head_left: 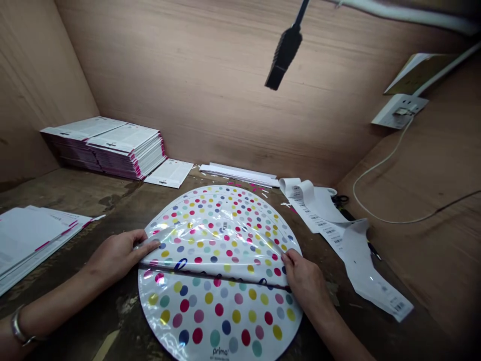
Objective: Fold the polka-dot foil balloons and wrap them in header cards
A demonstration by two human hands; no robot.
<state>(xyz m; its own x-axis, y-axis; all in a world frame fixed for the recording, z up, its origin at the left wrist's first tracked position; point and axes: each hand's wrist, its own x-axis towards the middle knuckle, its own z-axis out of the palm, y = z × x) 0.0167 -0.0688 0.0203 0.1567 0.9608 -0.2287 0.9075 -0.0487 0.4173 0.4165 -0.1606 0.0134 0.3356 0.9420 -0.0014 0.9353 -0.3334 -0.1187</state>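
A round, flat white piece with coloured polka dots (pixel 225 321) lies on the worktop before me, looking like a foil balloon or plastic sheet. Its glossy upper layer is lifted into a fold across the middle, where dark blue script is partly hidden. My left hand (pixel 124 250) pinches that fold at the left edge, thumb and fingers pressed together. At the right edge, my right hand (pixel 306 276) grips the other end of the same fold. The word "prima" is printed near the bottom.
Stacked printed cards (pixel 124 145) stand at the back left, with a single card (pixel 171 173) beside them. More white sheets (pixel 33 235) lie at left. A strip of barcode labels (pixel 338 240) and scissors (pixel 340 199) are at right. A black connector (pixel 284 57) hangs overhead.
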